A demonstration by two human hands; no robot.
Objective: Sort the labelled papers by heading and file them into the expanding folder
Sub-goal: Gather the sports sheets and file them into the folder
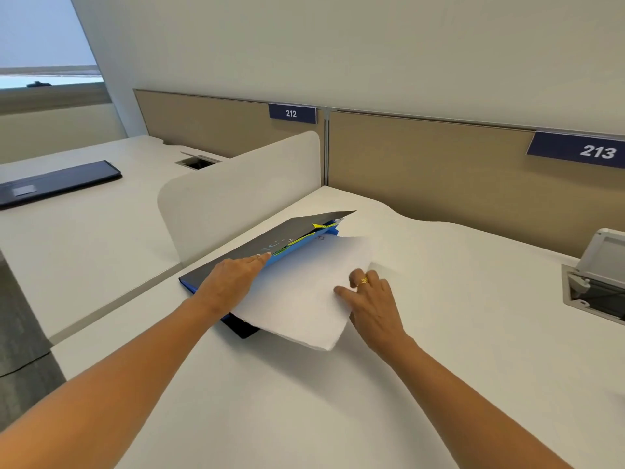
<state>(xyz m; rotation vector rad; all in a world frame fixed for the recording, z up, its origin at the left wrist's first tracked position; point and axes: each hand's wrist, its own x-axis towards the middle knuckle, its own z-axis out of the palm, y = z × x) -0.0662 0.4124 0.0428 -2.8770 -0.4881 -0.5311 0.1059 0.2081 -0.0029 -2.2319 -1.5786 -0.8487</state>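
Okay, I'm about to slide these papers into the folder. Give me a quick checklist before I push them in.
1. Folder open: ok. The black cover is raised, with the left hand at its edge.
2. Grip on the papers: ok. The right hand pinches their right edge.
3. Leading edge at the pockets: ok. It reaches the coloured dividers.
4. Heading matches the pocket: cannot tell. The writing is too small to read.
5. Which pocket it enters: cannot tell. The sheets hide it.
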